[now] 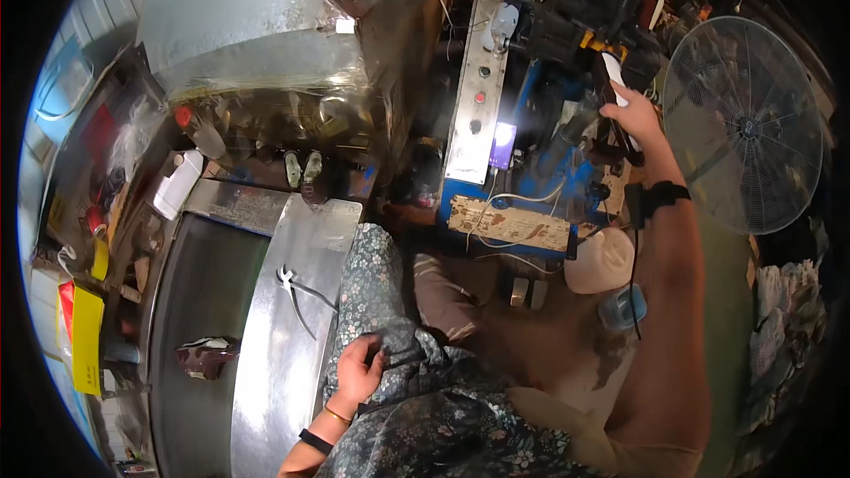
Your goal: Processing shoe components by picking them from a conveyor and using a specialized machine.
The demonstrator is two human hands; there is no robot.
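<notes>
The right hand grasps a dark-and-white shoe piece at the far-right machine, a gap from the fan; the left hand, grip unclear, curls on floral fabric near the bench's right edge.

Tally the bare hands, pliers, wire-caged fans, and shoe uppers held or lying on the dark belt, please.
Bare hands: 2 (left hand, right hand)
Shoe uppers: 2 (held brown-and-white upper, maroon-and-white upper on the dark belt)
Pliers: 1
Wire-caged fan: 1
Total: 6

The ledge is glossy metal, the garment matt cloth, the board rough wood.
</notes>
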